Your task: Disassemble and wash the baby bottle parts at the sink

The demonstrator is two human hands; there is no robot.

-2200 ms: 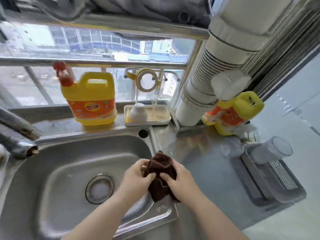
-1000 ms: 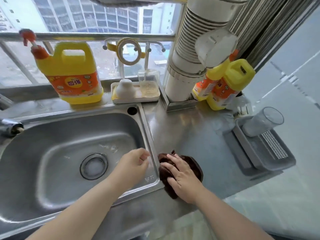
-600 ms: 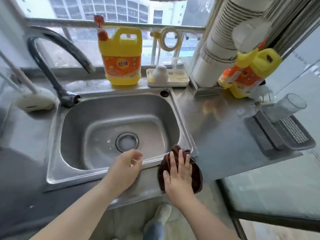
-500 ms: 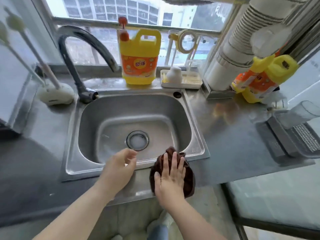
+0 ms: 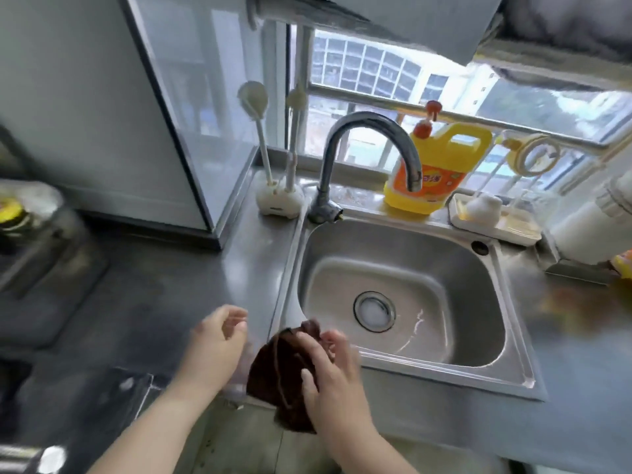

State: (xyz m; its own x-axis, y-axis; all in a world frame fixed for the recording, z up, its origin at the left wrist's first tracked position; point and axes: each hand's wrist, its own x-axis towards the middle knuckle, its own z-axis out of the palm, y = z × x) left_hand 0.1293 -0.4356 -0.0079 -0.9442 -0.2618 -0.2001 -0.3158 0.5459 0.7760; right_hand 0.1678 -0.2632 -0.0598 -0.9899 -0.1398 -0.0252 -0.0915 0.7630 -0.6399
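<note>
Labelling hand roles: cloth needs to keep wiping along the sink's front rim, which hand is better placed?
Right. The right hand already rests on the brown cloth at the sink rim; the left hand hovers beside it, holding nothing.

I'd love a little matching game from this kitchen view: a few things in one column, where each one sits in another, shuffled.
Things:
1. brown cloth
2. yellow soap jug
3. tap
4. brush stand

Places:
A. behind the sink, by the window
B. under the right hand, on the sink's front corner
C. left of the tap
D. arching over the sink

Pairs: 1-B, 2-A, 3-D, 4-C
</note>
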